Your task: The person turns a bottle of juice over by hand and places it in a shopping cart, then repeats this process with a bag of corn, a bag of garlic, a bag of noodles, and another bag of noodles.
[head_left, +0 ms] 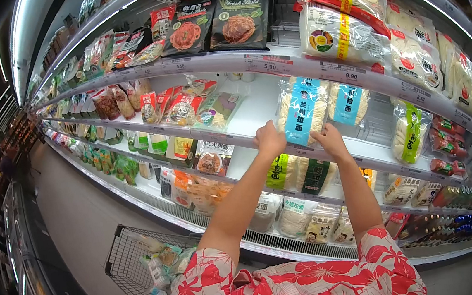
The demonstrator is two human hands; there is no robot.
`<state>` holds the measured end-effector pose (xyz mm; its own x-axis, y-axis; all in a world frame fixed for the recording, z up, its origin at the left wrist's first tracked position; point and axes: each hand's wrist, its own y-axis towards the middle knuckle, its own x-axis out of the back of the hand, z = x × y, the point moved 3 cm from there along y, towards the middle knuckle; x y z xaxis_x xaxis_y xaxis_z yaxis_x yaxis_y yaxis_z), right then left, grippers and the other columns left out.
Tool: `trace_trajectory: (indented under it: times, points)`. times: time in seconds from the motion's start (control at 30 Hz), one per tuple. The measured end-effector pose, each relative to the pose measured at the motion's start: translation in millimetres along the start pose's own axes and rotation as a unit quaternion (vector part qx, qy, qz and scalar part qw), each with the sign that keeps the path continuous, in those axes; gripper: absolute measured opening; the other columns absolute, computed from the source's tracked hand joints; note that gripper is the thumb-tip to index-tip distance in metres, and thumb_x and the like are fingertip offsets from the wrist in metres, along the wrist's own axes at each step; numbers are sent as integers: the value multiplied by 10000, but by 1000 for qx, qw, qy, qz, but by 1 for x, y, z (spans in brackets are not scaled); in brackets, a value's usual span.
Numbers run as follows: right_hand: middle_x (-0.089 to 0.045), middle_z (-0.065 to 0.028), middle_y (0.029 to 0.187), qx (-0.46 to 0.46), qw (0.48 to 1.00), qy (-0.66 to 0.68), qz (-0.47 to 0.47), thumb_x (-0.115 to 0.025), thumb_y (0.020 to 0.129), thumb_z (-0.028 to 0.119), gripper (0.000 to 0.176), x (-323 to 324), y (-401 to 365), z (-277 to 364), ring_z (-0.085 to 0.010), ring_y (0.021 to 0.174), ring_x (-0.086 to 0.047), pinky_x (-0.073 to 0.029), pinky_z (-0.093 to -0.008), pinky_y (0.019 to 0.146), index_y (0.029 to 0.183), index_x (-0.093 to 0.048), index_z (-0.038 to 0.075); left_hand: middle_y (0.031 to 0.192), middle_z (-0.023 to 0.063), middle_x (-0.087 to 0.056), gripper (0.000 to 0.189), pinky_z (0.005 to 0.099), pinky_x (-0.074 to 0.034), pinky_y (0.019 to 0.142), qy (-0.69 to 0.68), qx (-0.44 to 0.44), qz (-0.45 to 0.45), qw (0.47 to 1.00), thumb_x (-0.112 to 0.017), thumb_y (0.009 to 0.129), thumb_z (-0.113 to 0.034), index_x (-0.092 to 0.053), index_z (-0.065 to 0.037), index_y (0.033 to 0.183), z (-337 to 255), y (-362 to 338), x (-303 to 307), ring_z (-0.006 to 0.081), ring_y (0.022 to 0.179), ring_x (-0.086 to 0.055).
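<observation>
A clear packet of pale noodles with a blue label [301,110] stands upright at the front of the middle shelf. My left hand [270,139] has its fingers closed at the packet's lower left edge. At the lower right corner, my right hand [331,139] pinches the same packet. Just behind and to the right is a second blue-labelled noodle packet [349,102]. Parts of my fingertips are hidden against the wrapping.
A wire shopping cart [121,257] with several packaged goods stands at lower left. Black pasta packs [240,21] and large noodle bags [344,32] fill the shelf above. Below sit green-labelled noodles [279,171]. Shelf edges with price strips [273,64] jut out toward me.
</observation>
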<state>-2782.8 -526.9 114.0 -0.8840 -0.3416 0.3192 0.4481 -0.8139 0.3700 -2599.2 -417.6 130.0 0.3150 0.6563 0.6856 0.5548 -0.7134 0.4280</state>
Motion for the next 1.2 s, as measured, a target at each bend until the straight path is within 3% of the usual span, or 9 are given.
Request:
trace_trajectory:
  times: [0.23, 0.43, 0.77, 0.8, 0.9, 0.97, 1.07, 1.13, 1.2]
  points:
    - [-630, -114, 999, 30, 985, 169, -18, -730, 780, 131, 433, -12, -7, 35, -148, 859, -606, -484, -269, 747, 1104, -489, -27, 1154, 214, -540, 505, 489, -339, 952, -143, 23, 26, 989, -683, 803, -317, -493, -26, 1169, -5, 0, 13, 344, 1073, -530]
    - [-602, -107, 1057, 25, 971, 237, 30, -712, 811, 116, 410, -39, -47, 76, -148, 935, -593, -491, -279, 794, 1119, -475, -17, 955, 99, -568, 475, 309, -467, 767, -260, -70, -102, 958, -678, 838, -200, -476, 40, 1195, 24, -51, 54, 158, 877, -555]
    - [-492, -152, 1017, 299, 855, 96, 413, -624, 853, 447, 666, -224, -231, 90, -277, 964, -465, -376, -364, 862, 1343, -433, 39, 1288, 111, -479, 567, 420, -390, 1006, -830, 19, 25, 556, -386, 955, -478, -361, -85, 1364, 213, -270, 86, 277, 1170, -494]
    - [-488, -150, 1022, 299, 812, 115, 488, -605, 861, 475, 679, -239, -244, 94, -280, 964, -460, -367, -366, 862, 1354, -426, 44, 1281, 134, -496, 567, 428, -399, 997, -830, -98, 47, 548, -352, 949, -479, -394, -70, 1340, 224, -282, 99, 285, 1146, -508]
    - [-477, -176, 1102, 292, 828, 77, 472, -598, 865, 475, 722, -284, -272, 95, -291, 1093, -416, -330, -377, 962, 1376, -374, 16, 1276, 146, -500, 576, 434, -422, 980, -673, 65, -202, 709, -359, 947, -477, -393, -57, 1339, 236, -347, 126, 287, 1158, -505]
    - [-492, -198, 1184, 263, 858, 43, 440, -656, 812, 482, 820, -333, -281, 73, -303, 1160, -450, -385, -390, 977, 1387, -338, -9, 1281, 142, -496, 565, 427, -443, 968, -853, 109, -165, 484, -368, 954, -453, -370, -50, 1350, 229, -370, 150, 279, 1161, -511]
    - [-495, -123, 1267, -233, 623, 282, 691, -688, 832, 379, 725, -366, -316, 77, -264, 1058, -591, -491, -402, 892, 1380, -317, 83, 1290, 119, -496, 601, 442, -442, 982, -801, 98, -229, 545, -430, 919, -499, -369, -100, 1363, 283, -400, 156, 286, 1132, -534]
    - [-552, -39, 1204, -263, 586, 301, 705, -668, 863, 316, 568, -392, -329, 65, -193, 1049, -595, -494, -393, 892, 1324, -372, 166, 1314, 106, -492, 602, 422, -472, 953, -419, 107, -212, 876, -449, 927, -480, -359, -93, 1379, 275, -409, 185, 256, 1139, -541]
    - [-574, -7, 1160, -254, 601, 307, 693, -675, 860, 301, 524, -406, -332, 60, -168, 1046, -588, -503, -380, 862, 1291, -412, 161, 1316, 92, -498, 595, 388, -488, 932, -550, 110, -215, 800, -442, 937, -482, -365, -85, 1373, 313, -416, 179, 236, 1145, -545]
